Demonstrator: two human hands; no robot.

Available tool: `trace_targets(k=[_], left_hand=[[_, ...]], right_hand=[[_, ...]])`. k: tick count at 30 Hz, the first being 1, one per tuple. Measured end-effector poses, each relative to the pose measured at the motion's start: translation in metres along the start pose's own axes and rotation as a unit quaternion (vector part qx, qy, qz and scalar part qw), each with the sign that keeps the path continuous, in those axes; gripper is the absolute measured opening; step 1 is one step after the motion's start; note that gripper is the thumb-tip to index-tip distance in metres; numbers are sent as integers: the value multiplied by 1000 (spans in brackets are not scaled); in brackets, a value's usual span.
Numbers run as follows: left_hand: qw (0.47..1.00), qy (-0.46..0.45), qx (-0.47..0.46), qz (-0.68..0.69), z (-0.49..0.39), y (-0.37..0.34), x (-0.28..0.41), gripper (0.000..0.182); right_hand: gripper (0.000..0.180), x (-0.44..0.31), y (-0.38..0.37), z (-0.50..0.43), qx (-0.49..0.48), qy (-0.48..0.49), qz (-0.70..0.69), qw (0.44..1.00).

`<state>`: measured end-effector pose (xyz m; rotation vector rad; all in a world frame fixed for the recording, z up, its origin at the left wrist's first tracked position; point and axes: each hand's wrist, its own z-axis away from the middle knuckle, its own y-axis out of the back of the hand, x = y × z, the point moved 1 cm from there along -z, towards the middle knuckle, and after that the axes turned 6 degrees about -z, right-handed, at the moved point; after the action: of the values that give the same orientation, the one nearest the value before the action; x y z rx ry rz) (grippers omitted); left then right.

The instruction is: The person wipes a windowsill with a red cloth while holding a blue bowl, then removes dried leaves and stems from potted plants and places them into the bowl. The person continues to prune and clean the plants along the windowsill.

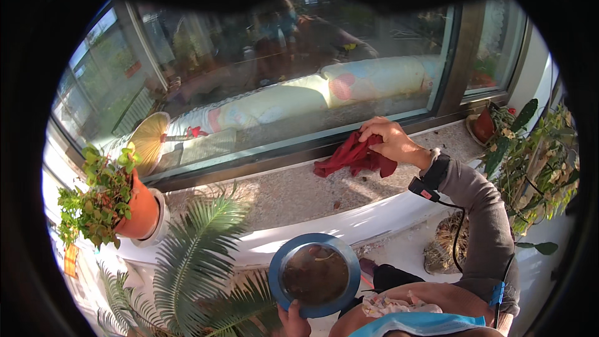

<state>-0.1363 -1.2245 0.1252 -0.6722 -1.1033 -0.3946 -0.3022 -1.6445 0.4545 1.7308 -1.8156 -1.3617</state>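
Against the lower window frame, my right hand point(381, 138) pinches a crumpled dark red cloth point(355, 154), whose folds hang onto the speckled stone sill point(281, 201). Small brown crumbs of debris lie on the sill near the cloth. Low in the view, my left hand point(295, 320) grips the near rim of a round blue basin point(314, 238), with the thumb over the edge. Murky brown water point(316, 274) with floating bits fills part of the basin. My left wrist and arm are out of view.
A leafy plant in an orange pot point(140, 210) stands at the sill's left end; cycad fronds point(192, 262) spread below it. On the right are a small red-brown pot point(484, 126), cactus pads point(524, 114) and trailing foliage. Behind the window glass point(281, 103) lies a rolled patterned quilt point(290, 98).
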Motion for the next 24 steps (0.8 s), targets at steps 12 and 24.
trace_targets(k=[12,24], left_hand=[[794,-165,-173,-558,-25,-23,-2,46],[977,171,-92,-93,-24,-128,10,54]], right_hand=[[48,-69,156,110,304,27,328,894],[76,115,102,185,134,-425,293,846]])
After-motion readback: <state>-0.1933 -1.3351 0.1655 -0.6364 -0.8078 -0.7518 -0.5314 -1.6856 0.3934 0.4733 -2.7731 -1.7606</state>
